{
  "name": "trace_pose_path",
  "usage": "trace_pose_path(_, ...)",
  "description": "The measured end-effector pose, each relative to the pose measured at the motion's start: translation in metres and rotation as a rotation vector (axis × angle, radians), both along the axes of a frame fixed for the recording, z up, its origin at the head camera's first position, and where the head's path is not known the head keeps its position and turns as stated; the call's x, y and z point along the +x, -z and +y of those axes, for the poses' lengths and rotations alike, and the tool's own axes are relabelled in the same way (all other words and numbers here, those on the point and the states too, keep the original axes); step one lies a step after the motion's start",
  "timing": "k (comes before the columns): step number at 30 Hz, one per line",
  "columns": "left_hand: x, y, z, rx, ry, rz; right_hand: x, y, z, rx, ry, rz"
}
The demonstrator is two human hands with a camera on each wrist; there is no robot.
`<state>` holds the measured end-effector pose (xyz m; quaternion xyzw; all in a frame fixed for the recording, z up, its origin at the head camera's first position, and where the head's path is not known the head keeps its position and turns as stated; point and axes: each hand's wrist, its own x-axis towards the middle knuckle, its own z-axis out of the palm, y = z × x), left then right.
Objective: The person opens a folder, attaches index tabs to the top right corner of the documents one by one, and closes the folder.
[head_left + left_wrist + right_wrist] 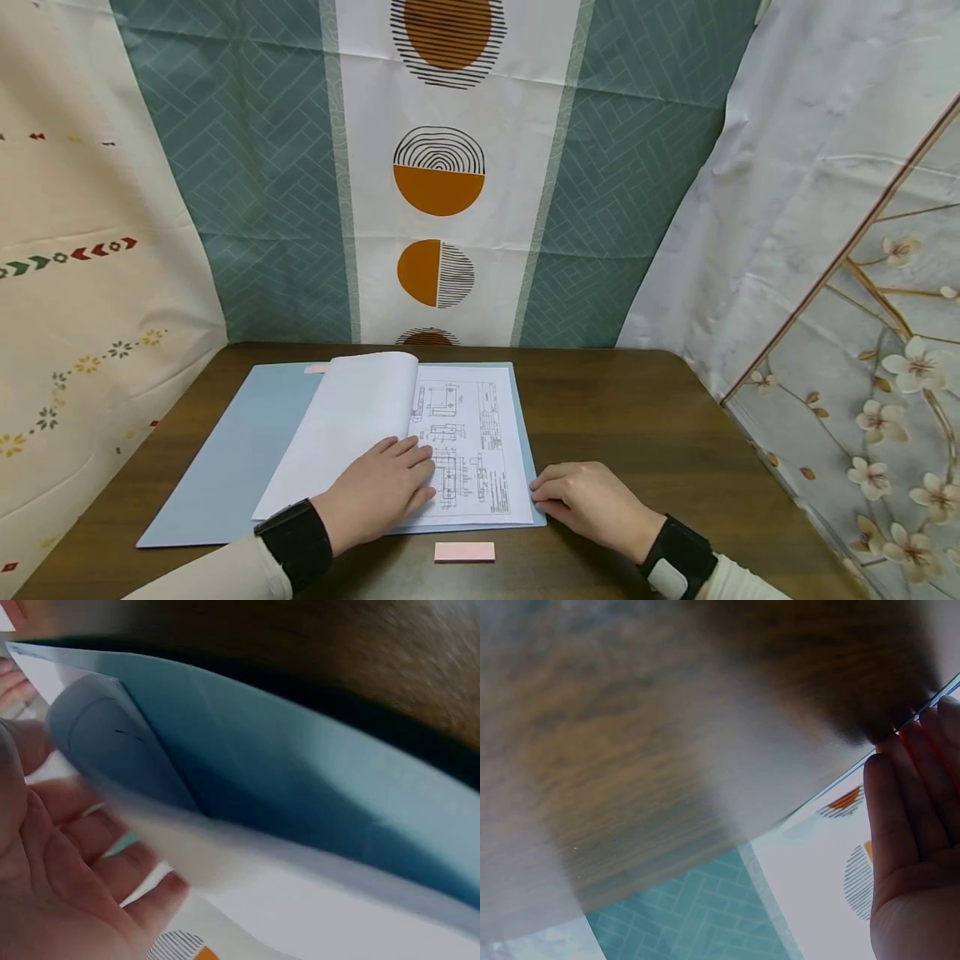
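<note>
A light blue folder [217,450] lies spread on the table with a stack of white sheets in it. The turned sheets [348,396] curl over to the left; on the right, a sheet with technical drawings [487,450] faces up. My left hand [382,487] rests on the turned sheets near their fold, fingers extended. In the left wrist view, the curled paper [172,817] passes beside that hand [82,877]. My right hand [588,504] touches the folder's lower right edge with its fingertips. Its fingers [892,802] look nearly straight in the right wrist view.
A pink rectangular block [465,552] lies on the brown table [615,408] just in front of the folder. Near the folder's top left a pale pink tab [317,368] shows. Patterned cloths [645,167] hang around the table's back and sides.
</note>
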<state>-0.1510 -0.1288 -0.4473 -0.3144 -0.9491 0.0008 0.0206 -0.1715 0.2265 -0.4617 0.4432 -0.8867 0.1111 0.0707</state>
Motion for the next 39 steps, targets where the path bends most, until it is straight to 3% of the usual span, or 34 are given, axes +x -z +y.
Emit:
trace_pose_path(4, -0.001, 0.003, -0.003, 0.028, -0.087, -0.004, -0.001, -0.001, -0.001, 0.002, -0.003, 0.009)
trace_pose_path(8, -0.001, 0.002, -0.002, 0.023, -0.135, -0.023, -0.001, -0.003, -0.002, 0.003, 0.0, 0.01)
trace_pose_path(20, -0.004, 0.002, 0.0, 0.021, -0.175, -0.024, 0.0, -0.002, -0.002, 0.011, 0.024, 0.012)
trace_pose_path(29, -0.003, 0.002, 0.001, -0.007, -0.168, 0.003, 0.0, -0.002, -0.003, 0.007, 0.011, 0.02)
trace_pose_path(35, 0.002, 0.001, 0.005, -0.062, -0.094, 0.092, 0.001, -0.001, -0.003, 0.013, 0.002, 0.03)
trace_pose_path(39, 0.005, -0.001, 0.008, -0.063, -0.046, 0.103, 0.001, -0.001, -0.004, 0.023, 0.003, 0.035)
